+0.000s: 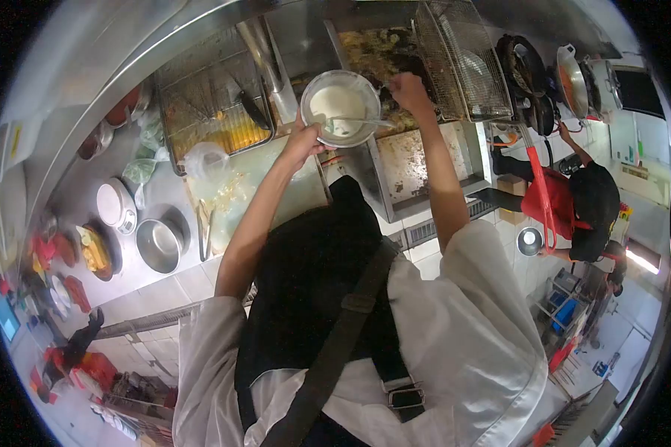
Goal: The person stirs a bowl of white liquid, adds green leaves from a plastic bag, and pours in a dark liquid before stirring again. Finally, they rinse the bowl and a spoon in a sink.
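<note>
My left hand (303, 145) grips the near left rim of a metal bowl (373, 97). White batter (335, 104) fills part of the bowl, and a spoon or whisk handle (361, 121) lies across it toward the right. My right hand (410, 92) is apart from the bowl, above a fryer vat (373, 46) of brown, foamy oil. Its fingers are closed downward; whatever they may hold is hidden. Right of that hand, a wire fry basket (455, 63) rests over the vat.
A wire-racked tray (216, 93) with tongs stands left of the bowl, behind a green-white cutting board (257, 201) with scraps. Further left are a kitchen scale (117, 203) and a steel pot (159, 246). Pans (525, 67) hang at right, near another person (589, 197).
</note>
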The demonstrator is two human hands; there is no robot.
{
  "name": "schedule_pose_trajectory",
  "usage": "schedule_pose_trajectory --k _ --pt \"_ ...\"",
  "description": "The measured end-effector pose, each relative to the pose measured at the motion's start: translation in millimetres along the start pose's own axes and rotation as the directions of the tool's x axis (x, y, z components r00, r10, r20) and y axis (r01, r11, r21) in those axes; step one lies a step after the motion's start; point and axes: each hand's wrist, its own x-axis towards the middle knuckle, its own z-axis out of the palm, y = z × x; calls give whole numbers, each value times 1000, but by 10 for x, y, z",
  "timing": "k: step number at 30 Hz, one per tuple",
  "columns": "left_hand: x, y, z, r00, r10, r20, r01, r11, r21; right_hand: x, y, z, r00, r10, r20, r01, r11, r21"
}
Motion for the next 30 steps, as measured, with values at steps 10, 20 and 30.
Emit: schedule_pose_trajectory --k 10,20,30 --pt "-58 -91 -50 998 40 -47 -44 996 -75 -810 -1144 -293 972 -177 152 153 976 156" --pt "-86 -175 22 996 56 -73 -62 994 -85 -896 -1525 620 997 14 -71 -32 966 -255" --pt "-90 -34 128 991 125 -55 -130 986 -103 -722 -1219 -281 984 -176 -13 175 967 186"
